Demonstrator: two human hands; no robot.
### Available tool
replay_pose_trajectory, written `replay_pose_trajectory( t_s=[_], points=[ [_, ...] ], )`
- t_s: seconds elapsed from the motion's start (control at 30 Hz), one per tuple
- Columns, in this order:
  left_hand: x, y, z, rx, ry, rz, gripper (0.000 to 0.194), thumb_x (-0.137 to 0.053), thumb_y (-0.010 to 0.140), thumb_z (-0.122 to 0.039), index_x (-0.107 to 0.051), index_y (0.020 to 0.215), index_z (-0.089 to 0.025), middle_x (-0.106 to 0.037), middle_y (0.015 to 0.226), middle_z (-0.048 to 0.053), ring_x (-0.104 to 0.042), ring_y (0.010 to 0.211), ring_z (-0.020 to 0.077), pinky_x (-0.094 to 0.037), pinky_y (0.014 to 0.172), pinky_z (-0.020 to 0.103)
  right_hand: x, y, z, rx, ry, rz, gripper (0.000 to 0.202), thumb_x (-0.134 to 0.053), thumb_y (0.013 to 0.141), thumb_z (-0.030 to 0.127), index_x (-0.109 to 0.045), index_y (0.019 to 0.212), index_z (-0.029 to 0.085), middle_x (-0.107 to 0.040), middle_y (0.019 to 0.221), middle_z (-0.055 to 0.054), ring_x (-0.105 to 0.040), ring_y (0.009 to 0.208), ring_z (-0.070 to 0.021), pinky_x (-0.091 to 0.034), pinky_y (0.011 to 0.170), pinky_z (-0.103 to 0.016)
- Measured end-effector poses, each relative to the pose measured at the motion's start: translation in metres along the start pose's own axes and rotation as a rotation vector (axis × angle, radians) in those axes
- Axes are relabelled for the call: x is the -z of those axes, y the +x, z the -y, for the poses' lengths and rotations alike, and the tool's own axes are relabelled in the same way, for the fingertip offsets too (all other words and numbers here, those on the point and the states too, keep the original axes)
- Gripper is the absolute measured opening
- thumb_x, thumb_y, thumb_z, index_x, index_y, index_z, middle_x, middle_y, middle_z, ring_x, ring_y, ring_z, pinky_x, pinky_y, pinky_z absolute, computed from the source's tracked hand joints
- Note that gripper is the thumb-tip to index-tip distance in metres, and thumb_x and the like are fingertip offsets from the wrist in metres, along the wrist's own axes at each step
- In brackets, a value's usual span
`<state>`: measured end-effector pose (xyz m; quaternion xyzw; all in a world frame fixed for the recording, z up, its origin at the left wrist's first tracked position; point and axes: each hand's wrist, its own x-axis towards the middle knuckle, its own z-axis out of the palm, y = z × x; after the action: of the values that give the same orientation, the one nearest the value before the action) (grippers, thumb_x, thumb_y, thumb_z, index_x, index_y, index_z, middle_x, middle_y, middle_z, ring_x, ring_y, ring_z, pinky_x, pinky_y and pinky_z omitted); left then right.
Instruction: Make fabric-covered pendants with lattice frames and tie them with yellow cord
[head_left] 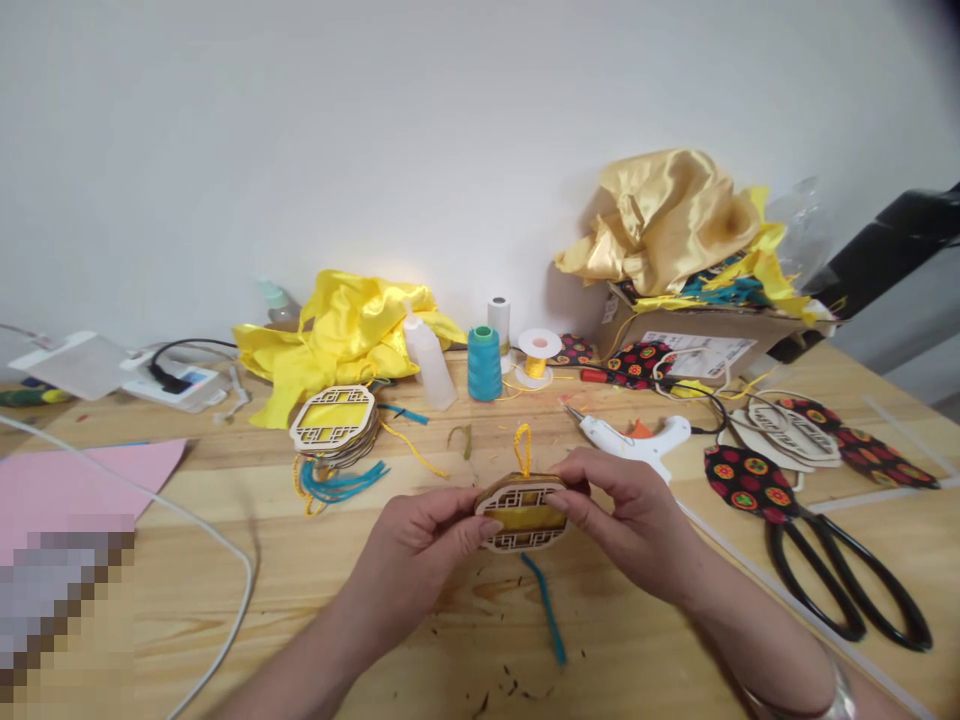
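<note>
Between my two hands I hold a wooden lattice ornament (pixel 519 518) with yellow fabric behind its cutwork. A braided yellow loop (pixel 524 450) stands up from its top, and a teal tassel strand (pixel 546 612) hangs or lies below it. My left hand (pixel 429 548) pinches the left edge, thumb on the front. My right hand (pixel 628 520) grips the upper right edge, thumb also on the front. The other fingers are partly hidden behind the piece. A stack of similar ornaments (pixel 334 422) with teal and yellow tassels lies to the left.
A white glue gun (pixel 637 445) lies behind my right hand. Large black-handled scissors (pixel 847 590) are at the right. Behind stand a teal thread spool (pixel 484 365), a plastic bottle (pixel 430 365) and a cardboard box (pixel 675 345) of fabric. A white cable (pixel 225 540) crosses the left side.
</note>
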<state>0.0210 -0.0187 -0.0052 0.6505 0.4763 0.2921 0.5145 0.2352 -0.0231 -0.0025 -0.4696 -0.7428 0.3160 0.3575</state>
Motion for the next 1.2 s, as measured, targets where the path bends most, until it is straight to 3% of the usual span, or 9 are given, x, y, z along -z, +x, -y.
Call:
replay_pose_trajectory(
  t_s=[0.3,0.63,0.93,1.07,1.2],
  points=[
    [-0.003,0.001,-0.002,0.095,-0.062,0.022,0.018,-0.059,0.078,-0.033,-0.074,0.086,-0.027,-0.071,0.071,-0.003,-0.063,0.069,0.0181,-0.051,0.065,0.029,-0.004,0.002,0.001,-0.173,0.122,0.04,0.023,-0.051,0.084,0.034,-0.063,0.075,0.016,-0.062,0.068,-0.002,-0.053,0.063,-0.0135,-0.042,0.057,-0.024],
    [-0.006,0.006,-0.001,0.249,-0.296,0.053,0.017,-0.062,0.075,-0.033,-0.073,0.083,-0.023,-0.073,0.072,-0.001,-0.067,0.066,0.0193,-0.054,0.063,0.033,-0.011,0.004,-0.006,-0.338,0.334,0.079,0.027,-0.055,0.08,0.041,-0.062,0.073,0.016,-0.062,0.066,-0.001,-0.056,0.064,-0.014,-0.046,0.058,-0.025],
    [-0.002,0.006,0.001,0.306,-0.437,0.015,0.019,-0.064,0.074,-0.032,-0.072,0.087,-0.02,-0.074,0.076,0.0,-0.066,0.065,0.0173,-0.054,0.059,0.029,-0.006,0.007,-0.009,-0.362,0.442,0.111,0.031,-0.053,0.082,0.044,-0.069,0.093,0.019,-0.069,0.082,-0.002,-0.061,0.081,-0.0174,-0.047,0.075,-0.029],
    [0.001,0.008,0.006,0.295,-0.506,-0.011,0.026,-0.065,0.075,-0.035,-0.071,0.092,-0.016,-0.074,0.083,0.005,-0.067,0.072,0.0216,-0.055,0.063,0.033,-0.005,0.006,-0.01,-0.418,0.395,0.149,0.031,-0.056,0.079,0.044,-0.07,0.082,0.016,-0.067,0.072,-0.002,-0.057,0.066,-0.0143,-0.043,0.061,-0.025],
    [0.001,0.008,0.008,0.28,-0.519,0.002,0.023,-0.064,0.076,-0.034,-0.071,0.09,-0.016,-0.074,0.079,0.004,-0.067,0.07,0.0195,-0.055,0.061,0.03,-0.008,0.006,-0.009,-0.475,0.316,0.124,0.031,-0.06,0.073,0.043,-0.064,0.064,0.014,-0.055,0.054,0.001,-0.044,0.051,-0.0094,-0.031,0.047,-0.022]
  ],
)
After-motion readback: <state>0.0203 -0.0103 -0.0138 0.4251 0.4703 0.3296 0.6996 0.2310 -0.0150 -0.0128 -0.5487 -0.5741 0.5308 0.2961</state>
